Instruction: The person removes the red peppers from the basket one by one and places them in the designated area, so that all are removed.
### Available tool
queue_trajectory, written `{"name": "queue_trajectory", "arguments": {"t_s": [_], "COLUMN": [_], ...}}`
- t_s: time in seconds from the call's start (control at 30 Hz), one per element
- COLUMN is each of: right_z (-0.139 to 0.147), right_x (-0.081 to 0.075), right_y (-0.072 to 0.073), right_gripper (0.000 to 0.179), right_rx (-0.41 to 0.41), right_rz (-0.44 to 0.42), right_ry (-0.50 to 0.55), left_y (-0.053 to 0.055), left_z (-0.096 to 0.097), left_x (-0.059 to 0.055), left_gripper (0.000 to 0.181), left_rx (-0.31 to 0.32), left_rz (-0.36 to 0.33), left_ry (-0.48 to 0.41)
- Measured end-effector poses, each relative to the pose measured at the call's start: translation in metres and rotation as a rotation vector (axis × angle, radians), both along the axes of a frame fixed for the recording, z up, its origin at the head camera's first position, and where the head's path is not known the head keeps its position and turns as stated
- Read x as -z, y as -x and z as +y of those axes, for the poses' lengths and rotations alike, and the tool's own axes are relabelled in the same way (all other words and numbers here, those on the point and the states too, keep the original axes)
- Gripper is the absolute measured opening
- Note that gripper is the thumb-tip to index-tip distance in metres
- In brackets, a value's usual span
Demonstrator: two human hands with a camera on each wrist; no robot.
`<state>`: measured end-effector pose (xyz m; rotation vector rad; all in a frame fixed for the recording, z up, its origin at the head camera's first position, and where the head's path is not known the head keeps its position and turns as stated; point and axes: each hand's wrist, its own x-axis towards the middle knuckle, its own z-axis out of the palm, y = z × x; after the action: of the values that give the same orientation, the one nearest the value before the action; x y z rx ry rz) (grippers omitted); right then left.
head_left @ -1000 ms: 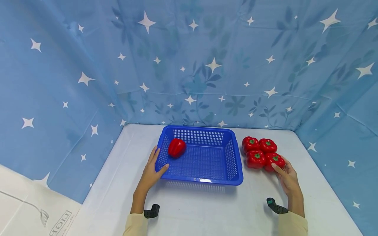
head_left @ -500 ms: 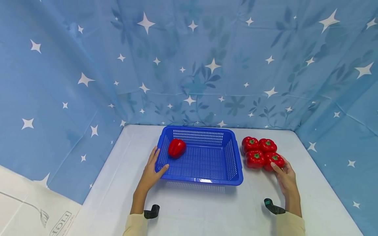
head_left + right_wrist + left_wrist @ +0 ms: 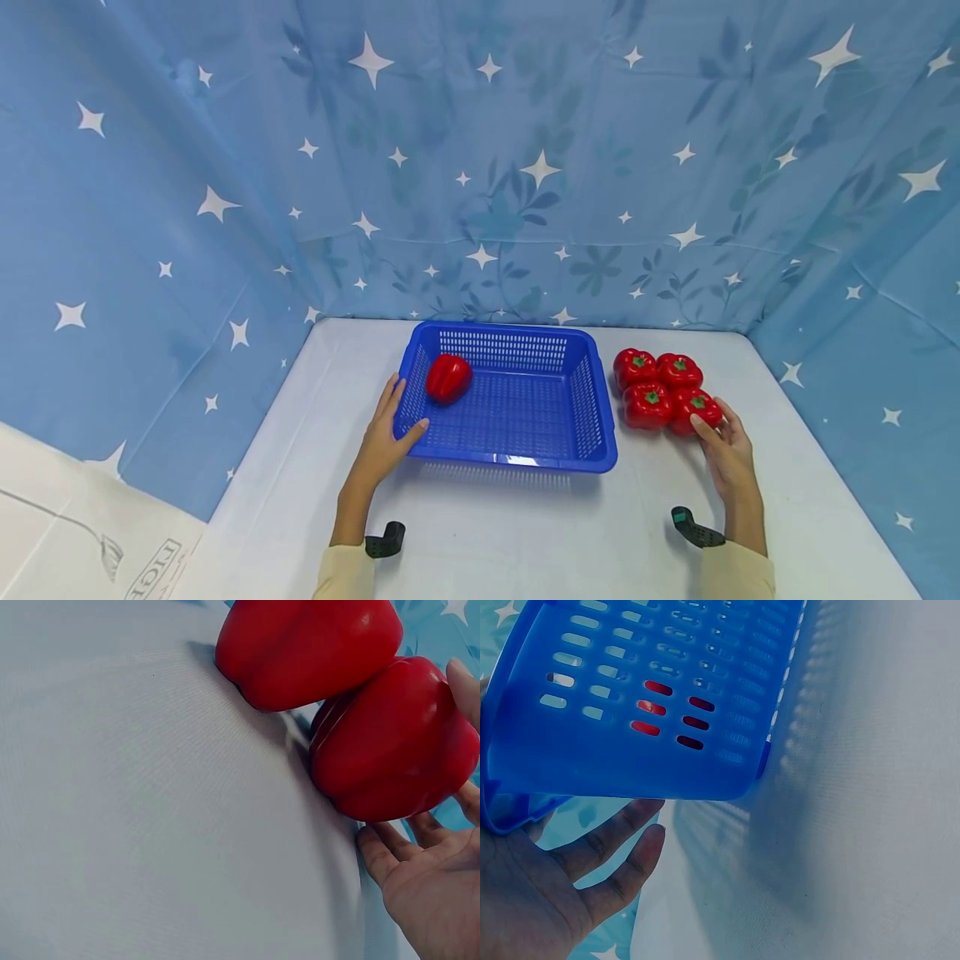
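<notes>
My left hand rests on the near left corner of a blue plastic basket, its thumb at the front rim and its fingers spread along the left side. In the left wrist view, two fingers extend loosely beside the basket wall. One red bell pepper lies on its side inside the basket. To the right, my right hand holds the nearest right bell pepper of a group, thumb on top and fingers around its far side. That pepper sits on the table, touching its neighbour.
Other red bell peppers stand stem up against it: one at the front left, one at the back left, one at the back right. A white cloth covers the table. Blue star-patterned curtains enclose the back and sides.
My right hand and forearm have shifted slightly left, closer around the pepper. The left hand, the basket and the peppers look almost unchanged.
</notes>
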<state>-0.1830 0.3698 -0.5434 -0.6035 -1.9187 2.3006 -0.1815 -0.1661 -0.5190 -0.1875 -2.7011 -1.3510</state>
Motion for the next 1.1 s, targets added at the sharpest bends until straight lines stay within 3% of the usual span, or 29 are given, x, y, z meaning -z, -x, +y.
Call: {"name": "queue_trajectory", "arguments": {"t_s": [0.67,1.1], "right_z": [0.000,0.003], "right_x": [-0.004,-0.015], "right_y": [-0.005,-0.007], "right_gripper": [0.079,0.073], "right_rx": [0.042,0.119], "right_rz": [0.006,-0.019], "right_ry": [0.041,-0.067], "left_y": [0.000,-0.001], "left_z": [0.000,-0.001], "left_x": [0.001,0.000], "left_gripper": [0.085,0.084], "left_rx": [-0.007,-0.008], "left_rz": [0.003,-0.006], "left_ry": [-0.012,-0.023]}}
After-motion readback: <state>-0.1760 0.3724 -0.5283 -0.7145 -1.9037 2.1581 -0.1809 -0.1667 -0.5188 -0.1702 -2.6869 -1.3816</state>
